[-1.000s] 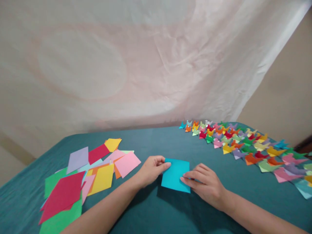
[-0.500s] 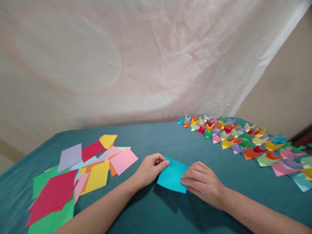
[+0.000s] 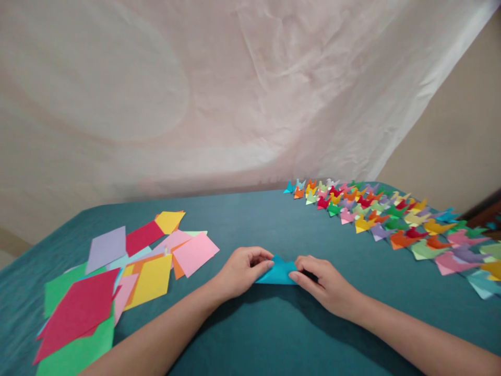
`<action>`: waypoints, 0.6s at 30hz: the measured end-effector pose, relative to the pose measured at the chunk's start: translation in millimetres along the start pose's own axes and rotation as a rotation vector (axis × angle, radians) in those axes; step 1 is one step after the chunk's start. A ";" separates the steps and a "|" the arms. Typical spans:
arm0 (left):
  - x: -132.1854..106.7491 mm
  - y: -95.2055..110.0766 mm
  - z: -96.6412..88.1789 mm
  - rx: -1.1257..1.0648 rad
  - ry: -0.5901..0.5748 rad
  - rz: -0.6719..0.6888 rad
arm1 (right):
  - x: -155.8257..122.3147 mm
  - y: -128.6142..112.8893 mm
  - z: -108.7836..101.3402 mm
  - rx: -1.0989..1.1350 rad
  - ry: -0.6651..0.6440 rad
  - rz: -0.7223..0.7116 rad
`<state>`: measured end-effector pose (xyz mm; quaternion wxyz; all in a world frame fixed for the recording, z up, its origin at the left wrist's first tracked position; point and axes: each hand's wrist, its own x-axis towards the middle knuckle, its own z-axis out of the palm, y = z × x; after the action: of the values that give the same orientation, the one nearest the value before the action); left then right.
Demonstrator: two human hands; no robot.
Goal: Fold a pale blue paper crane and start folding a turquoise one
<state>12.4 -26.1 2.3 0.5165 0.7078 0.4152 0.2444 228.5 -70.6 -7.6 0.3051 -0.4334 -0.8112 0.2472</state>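
Observation:
A blue sheet of paper (image 3: 277, 274), bent over into a low folded shape, is held between both hands at the middle of the table. My left hand (image 3: 247, 271) pinches its left end between thumb and fingers. At the right end, my right hand (image 3: 319, 279) grips the paper with its thumb and curled fingers. The paper's near edge runs straight from side to side, with a peak standing up behind it near my left fingertips. Parts of both ends are hidden by the fingers.
Loose coloured paper sheets (image 3: 152, 282) lie scattered and overlapping on the left. Many small folded paper birds (image 3: 364, 224) stand in rows along the right side. A green cloth (image 3: 235, 334) covers the table, and a pale curtain (image 3: 219, 94) hangs behind it.
The blue paper was open and nearly flat; it is now folded over, with its near part brought up away from me. My right hand has turned and shifted its grip.

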 end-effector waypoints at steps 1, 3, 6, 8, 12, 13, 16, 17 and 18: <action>0.2 -0.5 -0.1 0.013 -0.003 -0.001 | 0.5 0.8 -0.2 0.025 -0.016 0.028; 0.5 -1.0 -0.3 0.027 -0.011 0.002 | 1.6 1.4 -0.9 0.063 -0.039 0.058; 0.8 -0.5 -0.6 0.008 -0.026 0.015 | 2.8 0.3 -1.9 0.088 -0.052 0.061; 0.6 0.6 -0.5 -0.016 -0.031 0.016 | 3.1 -0.8 -2.2 0.097 -0.055 0.056; -0.8 4.0 0.9 -0.057 -0.026 0.002 | 3.3 -2.8 -2.6 0.113 -0.060 0.054; -1.1 4.8 1.3 -0.066 -0.026 -0.002 | 3.4 -3.2 -2.7 0.114 -0.061 0.055; -1.5 5.9 2.3 -0.078 -0.022 -0.011 | 3.7 -3.9 -2.6 0.109 -0.058 0.056; -1.4 5.7 2.5 -0.077 -0.017 -0.012 | 3.8 -3.8 -2.3 0.104 -0.058 0.055; -1.2 5.3 2.5 -0.075 -0.008 -0.011 | 3.9 -3.5 -1.8 0.098 -0.058 0.054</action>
<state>15.5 -29.0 6.5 0.5456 0.6866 0.4078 0.2541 226.1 -68.8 -3.0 0.2956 -0.4322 -0.7947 0.3071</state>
